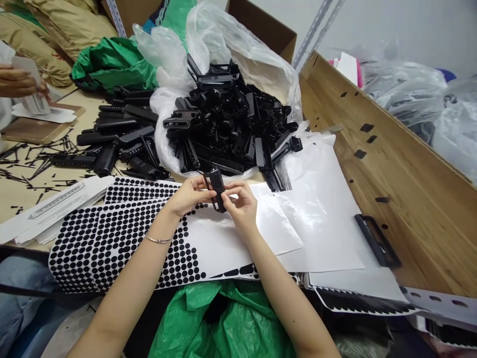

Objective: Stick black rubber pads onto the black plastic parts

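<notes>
At the far left a co-worker's hand [18, 82] holds paper slips [35, 102]. Sheets of black dot stickers [122, 233] cover the worktop [15, 191]. Above them the left hand [188, 196] has its grip pinched on a black plastic part [217, 191], the right hand [242, 204] grasping its other side, just in front of the bagged heap of parts [227, 119]; a lone part [378, 241] lies far right
</notes>
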Demonstrator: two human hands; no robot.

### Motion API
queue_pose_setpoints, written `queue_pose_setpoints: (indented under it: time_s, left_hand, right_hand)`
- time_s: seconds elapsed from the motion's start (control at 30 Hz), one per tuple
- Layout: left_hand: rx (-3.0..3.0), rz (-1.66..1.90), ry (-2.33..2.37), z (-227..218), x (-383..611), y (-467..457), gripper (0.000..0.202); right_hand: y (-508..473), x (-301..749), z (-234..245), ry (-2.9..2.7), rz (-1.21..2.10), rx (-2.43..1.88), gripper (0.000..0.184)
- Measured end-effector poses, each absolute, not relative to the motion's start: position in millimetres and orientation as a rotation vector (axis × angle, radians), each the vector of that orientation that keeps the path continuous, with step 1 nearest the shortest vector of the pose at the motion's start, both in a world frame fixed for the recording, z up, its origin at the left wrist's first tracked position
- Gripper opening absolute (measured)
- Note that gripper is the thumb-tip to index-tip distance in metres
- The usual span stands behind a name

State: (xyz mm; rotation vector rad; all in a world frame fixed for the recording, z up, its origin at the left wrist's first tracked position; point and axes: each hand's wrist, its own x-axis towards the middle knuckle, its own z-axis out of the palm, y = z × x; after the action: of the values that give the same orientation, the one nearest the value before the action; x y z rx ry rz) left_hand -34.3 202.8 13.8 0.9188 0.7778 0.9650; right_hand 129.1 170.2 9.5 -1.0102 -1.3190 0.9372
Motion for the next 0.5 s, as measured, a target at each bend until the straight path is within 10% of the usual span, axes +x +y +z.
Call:
queue_pose_setpoints:
  time_s: [0.3,0.5]
  left_hand:
    - [1.036,0.987,0.833,29,-37,193,0.034]
    - [1.087,1.036,0.774,63,-40,149,0.023]
  right_hand:
    - [155,126,22,-1.305,0.679,-1.078,0.016]
    - [120,140,69,-1.426,1.040,-1.034,0.052]
